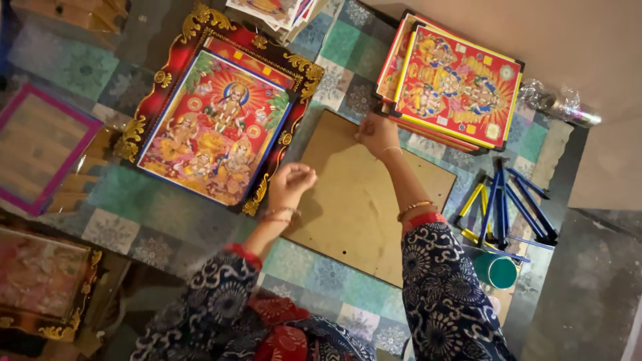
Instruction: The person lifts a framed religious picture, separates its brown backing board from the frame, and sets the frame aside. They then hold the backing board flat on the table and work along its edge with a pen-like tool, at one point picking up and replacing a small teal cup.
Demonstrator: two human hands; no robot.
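— Where is the board (364, 200)?
— Flat on the floor mat (314, 274), between the framed picture (217, 124) on the left and the bundle of rods (508, 207) on the right.
— And the hands?
— Left hand (291, 184) at the board's left edge, right hand (376, 134) on its far edge, just beside the stack of prints (455, 83).
— Near the rods?
— A tape roll (498, 271), just in front.

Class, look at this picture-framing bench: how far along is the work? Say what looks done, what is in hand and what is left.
Done: one colourful print lies inside the ornate red and gold frame. In hand: the left hand and right hand rest on edges of the brown backing board, which is not yet on the frame. Left: a stack of prints is unframed, and the blue-handled tools lie untouched.
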